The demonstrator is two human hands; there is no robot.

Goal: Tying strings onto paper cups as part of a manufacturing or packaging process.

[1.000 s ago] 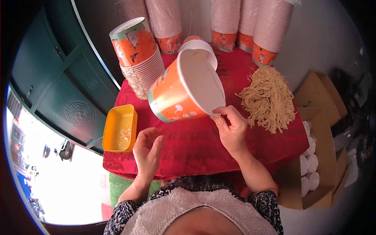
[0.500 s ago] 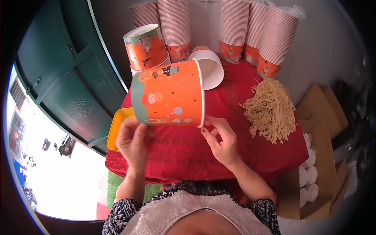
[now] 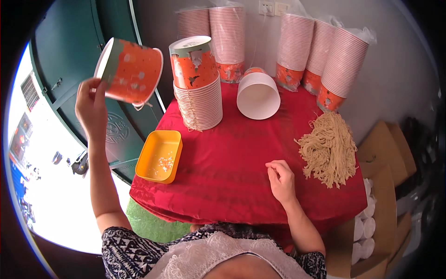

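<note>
Orange tub [image 3: 132, 74] moved left, hands [image 3: 91, 109] apart, left gripping

Cup stack [image 3: 203, 104] behind tub [image 3: 160, 143], string bundle [image 3: 330, 149] right, all on tablecloth [image 3: 232, 167]

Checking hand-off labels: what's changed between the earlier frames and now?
The orange-and-green paper bucket moved left from above the red tablecloth, held now at its base by the left hand. The right hand let go of the bucket's rim and is now apart from it. The yellow tray, tan string bundle and upturned bucket stack stayed put.
</note>
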